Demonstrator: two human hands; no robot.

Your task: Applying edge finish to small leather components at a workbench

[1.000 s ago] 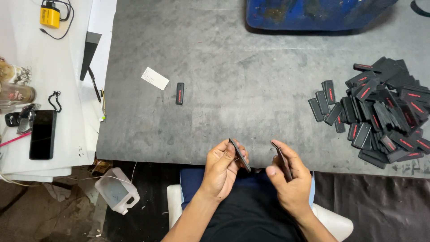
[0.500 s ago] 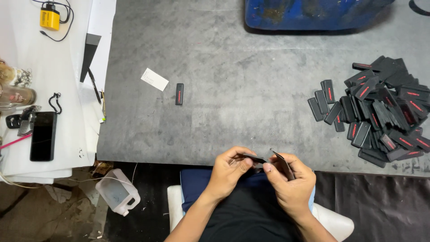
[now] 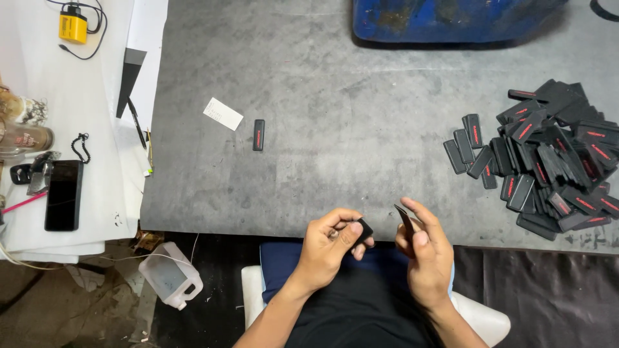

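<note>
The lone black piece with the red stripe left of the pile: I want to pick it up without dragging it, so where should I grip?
The lone black piece lies flat and clear of the white slip, long axis running away from you. Come from above and pinch its two long edges mid-length; they look narrow enough to span.

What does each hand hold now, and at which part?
Left hand pinches a small black piece by one end. Right hand holds a thin dark piece by its lower end.

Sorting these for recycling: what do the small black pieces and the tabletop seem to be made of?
Black pieces in the pile: probably moulded plastic, matte black with a red stripe, all alike in shape. The one in the left hand looks the same. Table: grey, dull, scuffed sheet, perhaps rubber or felt; unclear.
</note>
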